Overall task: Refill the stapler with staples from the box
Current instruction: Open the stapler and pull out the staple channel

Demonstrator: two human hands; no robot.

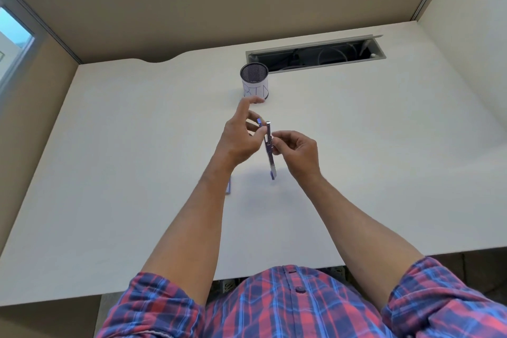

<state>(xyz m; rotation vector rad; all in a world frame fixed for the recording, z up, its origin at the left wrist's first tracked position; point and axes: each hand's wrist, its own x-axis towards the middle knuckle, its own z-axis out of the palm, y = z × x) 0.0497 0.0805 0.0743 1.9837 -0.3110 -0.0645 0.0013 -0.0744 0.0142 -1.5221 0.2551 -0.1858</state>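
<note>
Staples are presumably being fed into the stapler (269,145), which is held upright above the table (137,145), opened out, between both hands. At the far left a small purple-edged object (228,186), possibly the staple box, is glimpsed beside the left forearm; its contents cannot be seen. The left hand (240,137) has its index finger extended, and the other fingers seem to pinch the stapler's upper end, though blur leaves that grip uncertain. The right hand (297,149) pinches the stapler's metal middle. The magazine should be steadied and the staple strip aligned squarely with the channel before it is slid in. Behind, a mesh pen cup (255,84) is seen; nothing shows inside.
</note>
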